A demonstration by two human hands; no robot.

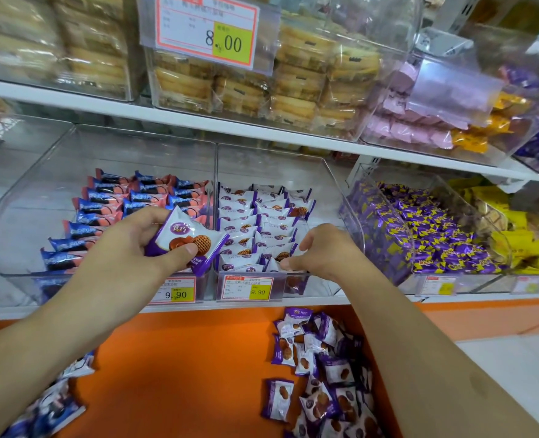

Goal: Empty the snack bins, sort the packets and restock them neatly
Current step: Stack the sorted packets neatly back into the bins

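Restock step, middle clear bin [331, 181]: white-and-purple waffle packets [255, 229] already stand in two tidy rows inside it, front end not yet filled. Left hand [141, 245] holds one waffle packet [187, 238] just left of that bin's front edge, thumb on the face, fingers curled behind. Right hand [321, 251] is at the bin's front rim, fingers curled down onto the frontmost packets; looks like a pinch or a nudge on one of them, can't tell which. The bin left of it holds blue-and-pink packets [119, 210], also in rows. Below the middle bin, on the orange ledge [182, 368], a loose pile of waffle packets [321, 371] waits, so the job reads as well along but not done. Lower left of the ledge, a few blue packets [56, 403] lie loose too. Next move, my read: right hand squares up the front row and makes a gap, left hand drops its packet in upright, print facing forward, same tilt as the neighbours. Then back down to the pile. Risk: front packets tipping over the low rim.
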